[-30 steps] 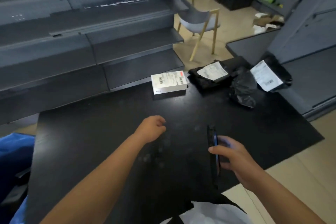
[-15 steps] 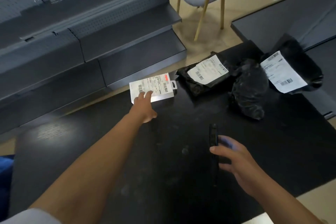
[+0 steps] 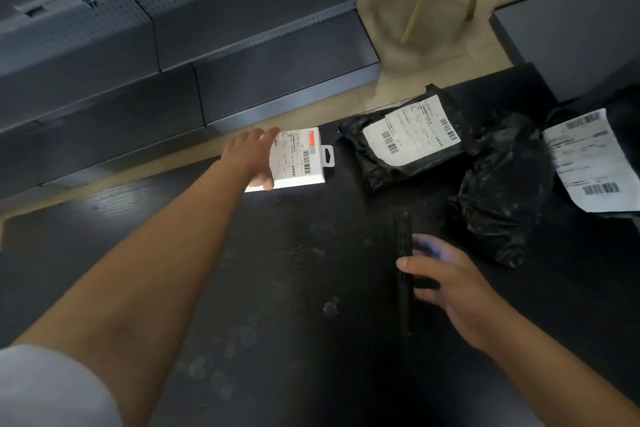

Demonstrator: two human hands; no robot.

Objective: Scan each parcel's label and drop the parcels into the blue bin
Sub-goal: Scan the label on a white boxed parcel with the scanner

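The small white rectangular cardboard box [image 3: 298, 159], with a printed label on its top face and a plastic hang tab on its right end, lies at the far edge of the black wooden table [image 3: 277, 288], just beside the black plastic mailer bag with a white label [image 3: 405, 142]. The left hand [image 3: 251, 158] reaches over the left end of this box; the fingers lie along the far side and the thumb touches the near lower corner, so the hand seems to clasp the box across its width, but a firm grip I cannot confirm. The right hand [image 3: 446, 284] holds a slim black handheld scanner [image 3: 404, 263] on its edge above the table, fingers wrapped around it. I judge the box to be light and stiff, with smooth and perhaps a little slippery faces, so a pinch across the two long sides near the left end should carry it well and leave the barcode free for scanning. The hang tab looks thin and is a poor place to hold. The blue bin is not visible in this view.
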